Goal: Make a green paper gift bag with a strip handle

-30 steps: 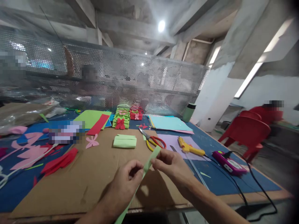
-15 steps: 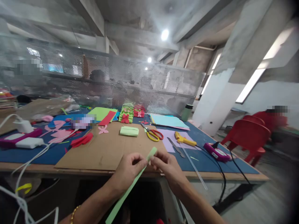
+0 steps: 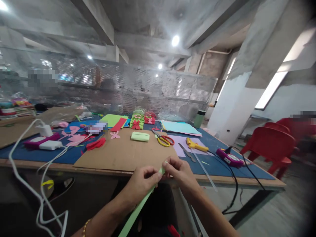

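Observation:
A long light-green paper strip (image 3: 138, 212) runs from my lap up to my fingertips over the table's front edge. My left hand (image 3: 146, 179) pinches it near its upper end between thumb and fingers. The tip of the strip is in the closed fingers of my right hand (image 3: 176, 168), mostly hidden by them. Beyond my hands, a folded light-green paper piece (image 3: 140, 137) lies on the cardboard sheet (image 3: 111, 156). Scissors with red and yellow handles (image 3: 164, 140) rest to its right.
A yellow glue gun (image 3: 196, 144) with a clear glue stick and a knife (image 3: 186, 152) lie to the right. Green and red paper bags (image 3: 137, 121) stand at the back. White cables (image 3: 46, 164) hang over the left edge. A green bottle (image 3: 199, 118) stands far right.
The strip's upper end, sticking up between my hands before, is now mostly covered by my right fingers. My view has turned slightly left.

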Demonstrator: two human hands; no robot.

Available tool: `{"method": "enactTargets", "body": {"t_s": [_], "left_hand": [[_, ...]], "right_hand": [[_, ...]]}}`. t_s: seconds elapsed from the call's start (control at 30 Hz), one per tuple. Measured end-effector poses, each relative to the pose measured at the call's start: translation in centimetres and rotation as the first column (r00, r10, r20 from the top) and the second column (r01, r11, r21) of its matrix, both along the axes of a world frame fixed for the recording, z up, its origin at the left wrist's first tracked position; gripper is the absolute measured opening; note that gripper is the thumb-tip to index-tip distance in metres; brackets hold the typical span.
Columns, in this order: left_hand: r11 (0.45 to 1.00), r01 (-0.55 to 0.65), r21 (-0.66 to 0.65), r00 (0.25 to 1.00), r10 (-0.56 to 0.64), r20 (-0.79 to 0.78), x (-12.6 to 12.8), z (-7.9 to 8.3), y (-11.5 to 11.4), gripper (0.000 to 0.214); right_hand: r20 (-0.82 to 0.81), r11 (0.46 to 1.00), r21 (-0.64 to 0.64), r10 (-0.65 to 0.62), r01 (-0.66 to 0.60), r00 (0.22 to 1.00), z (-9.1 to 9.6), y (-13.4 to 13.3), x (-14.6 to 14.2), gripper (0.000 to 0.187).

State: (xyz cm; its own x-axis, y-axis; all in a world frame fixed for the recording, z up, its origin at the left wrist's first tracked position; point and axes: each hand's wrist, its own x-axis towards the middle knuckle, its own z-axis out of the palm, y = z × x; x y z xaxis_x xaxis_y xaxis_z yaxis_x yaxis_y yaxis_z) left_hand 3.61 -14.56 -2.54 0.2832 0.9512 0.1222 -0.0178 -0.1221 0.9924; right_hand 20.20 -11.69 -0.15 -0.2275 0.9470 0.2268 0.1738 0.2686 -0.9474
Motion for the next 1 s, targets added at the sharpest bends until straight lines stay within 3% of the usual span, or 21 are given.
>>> {"method": "enactTargets", "body": {"t_s": [0.23,0.5,0.6,0.77,1.0], "left_hand": [[0.997,-0.076,0.006,0.997,0.076,0.002,0.9,-0.2,1.5,0.037],[0.998,-0.024,-0.061,0.999,0.022,-0.035,-1.3,0.9,7.5,0.036],[0.994,-0.017,-0.105,0.998,0.011,-0.063,-2.3,1.1,10.1,0.031],[0.989,-0.015,-0.144,0.997,0.004,-0.079,-2.9,0.0,12.3,0.031],[0.996,0.005,-0.087,0.997,-0.011,-0.07,-3.4,-1.5,11.9,0.031]], "right_hand": [[-0.02,0.998,0.025,0.057,-0.056,0.998,-1.5,1.3,0.4,0.046],[0.074,0.99,0.088,0.107,-0.113,0.992,-1.6,9.4,0.0,0.023],[0.1,0.986,0.058,0.147,-0.153,0.984,-1.6,11.4,-1.1,0.029],[0.163,0.987,0.013,0.155,-0.159,0.974,-2.0,12.0,-2.8,0.028],[0.233,0.999,0.02,0.043,-0.049,0.972,-1.4,11.0,-2.2,0.029]]}}
